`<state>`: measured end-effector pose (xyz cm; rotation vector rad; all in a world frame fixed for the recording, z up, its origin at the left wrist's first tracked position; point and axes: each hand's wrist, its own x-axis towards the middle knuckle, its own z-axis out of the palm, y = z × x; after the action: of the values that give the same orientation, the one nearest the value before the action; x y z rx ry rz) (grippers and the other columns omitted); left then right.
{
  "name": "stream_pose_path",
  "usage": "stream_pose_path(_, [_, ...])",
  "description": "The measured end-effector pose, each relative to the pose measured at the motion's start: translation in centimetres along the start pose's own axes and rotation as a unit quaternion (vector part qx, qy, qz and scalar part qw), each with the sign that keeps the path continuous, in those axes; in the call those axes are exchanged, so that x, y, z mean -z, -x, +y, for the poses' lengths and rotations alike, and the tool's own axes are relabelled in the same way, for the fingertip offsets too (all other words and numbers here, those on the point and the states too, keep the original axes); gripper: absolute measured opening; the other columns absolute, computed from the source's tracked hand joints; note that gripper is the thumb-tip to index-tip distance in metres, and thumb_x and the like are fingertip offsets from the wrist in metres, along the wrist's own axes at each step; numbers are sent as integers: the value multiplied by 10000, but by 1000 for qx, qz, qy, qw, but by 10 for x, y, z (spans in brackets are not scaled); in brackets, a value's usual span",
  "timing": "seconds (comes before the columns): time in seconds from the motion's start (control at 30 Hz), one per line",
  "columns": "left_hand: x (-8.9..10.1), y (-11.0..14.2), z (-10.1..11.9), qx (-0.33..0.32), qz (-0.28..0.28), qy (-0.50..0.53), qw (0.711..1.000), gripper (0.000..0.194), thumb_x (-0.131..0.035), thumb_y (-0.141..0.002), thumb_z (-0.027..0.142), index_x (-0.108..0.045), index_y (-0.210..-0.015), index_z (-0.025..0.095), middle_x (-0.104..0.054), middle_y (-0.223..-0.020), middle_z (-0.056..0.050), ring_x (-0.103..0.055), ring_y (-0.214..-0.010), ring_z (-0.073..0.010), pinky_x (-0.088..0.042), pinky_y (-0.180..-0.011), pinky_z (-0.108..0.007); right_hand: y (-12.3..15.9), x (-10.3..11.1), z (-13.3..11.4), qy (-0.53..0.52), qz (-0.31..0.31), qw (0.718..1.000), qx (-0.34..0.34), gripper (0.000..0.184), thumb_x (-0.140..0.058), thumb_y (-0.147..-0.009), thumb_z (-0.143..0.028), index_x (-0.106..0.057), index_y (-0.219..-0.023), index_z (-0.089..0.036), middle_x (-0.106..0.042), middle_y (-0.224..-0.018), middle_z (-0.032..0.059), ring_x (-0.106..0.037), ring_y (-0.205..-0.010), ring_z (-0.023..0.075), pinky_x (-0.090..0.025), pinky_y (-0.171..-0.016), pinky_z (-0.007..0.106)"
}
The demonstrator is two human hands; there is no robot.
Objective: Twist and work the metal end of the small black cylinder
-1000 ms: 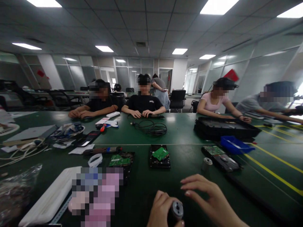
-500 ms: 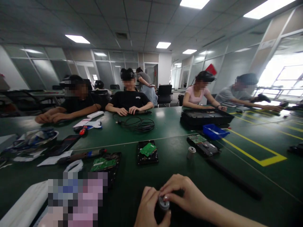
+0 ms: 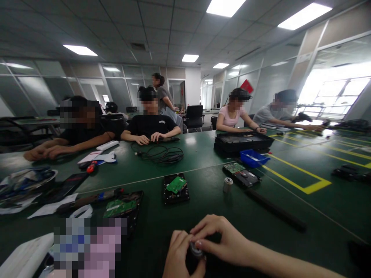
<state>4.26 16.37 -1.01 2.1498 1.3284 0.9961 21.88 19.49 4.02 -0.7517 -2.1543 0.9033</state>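
At the bottom centre, my left hand [image 3: 179, 256] is wrapped round a small dark cylinder with a metal cap [image 3: 196, 250]. My right hand [image 3: 222, 241] reaches over from the right and pinches that cap with its fingertips. Both hands hover just above the near edge of the green table [image 3: 203, 224]. Ahead of them lie a hard drive with a green circuit board [image 3: 176, 188], a second opened drive [image 3: 123, 206] to its left and a small metal cylinder [image 3: 228, 184] standing upright.
A blue tray [image 3: 251, 158], a black case [image 3: 243, 141] and another drive [image 3: 240, 173] sit at the right. A black rod [image 3: 275, 210] lies diagonally. Cable coil [image 3: 160, 153], screwdriver [image 3: 89, 199] and clutter at left. Several people sit across the table.
My right hand came down from open above the cylinder onto its cap and now pinches it. The view has swung to the right, shifting everything on the table leftward.
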Motion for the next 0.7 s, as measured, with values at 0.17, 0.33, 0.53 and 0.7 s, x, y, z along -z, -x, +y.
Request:
stream_pose_path(0.17, [3, 1, 4, -9, 7, 36, 999, 287, -613, -718, 135, -666, -1000, 153, -655, -938, -99, -584, -909, -268, -514, -796, -385, 4, 6, 2, 44, 24, 998, 25, 442, -751, -740, -386, -667, -1161, -280, -647, -1201, 77, -564, -1133, 263, -390, -1006, 453])
stream_pose_path(0.33, [5, 1, 13, 29, 13, 48, 998, 266, -595, -664, 66, -665, -907, 150, -630, -867, -80, -561, -869, -257, -496, -761, -370, 0, 0, 3, 135, 23, 990, -18, 156, -751, -746, -377, -761, -891, -322, -567, -1306, 36, -380, -1292, 327, -318, -1040, 530])
stream_pose_path(0.53, [8, 2, 23, 72, 15, 53, 996, 243, -599, -673, 55, -657, -876, 174, -621, -868, -53, -548, -893, -243, -473, -807, -364, -9, 25, -6, 132, 26, 991, -8, 96, -712, -807, -397, -771, -854, -337, -551, -1334, 16, -327, -1325, 320, -279, -1070, 551])
stream_pose_path(0.7, [10, 1, 23, 74, -7, 47, 996, 261, -594, -738, 109, -670, -972, 194, -629, -910, -61, -553, -928, -260, -468, -824, -381, 11, 71, 11, 205, 18, 978, -17, 127, -725, -779, -448, -780, -846, -355, -392, -1480, -29, -228, -1374, 353, -184, -1100, 591])
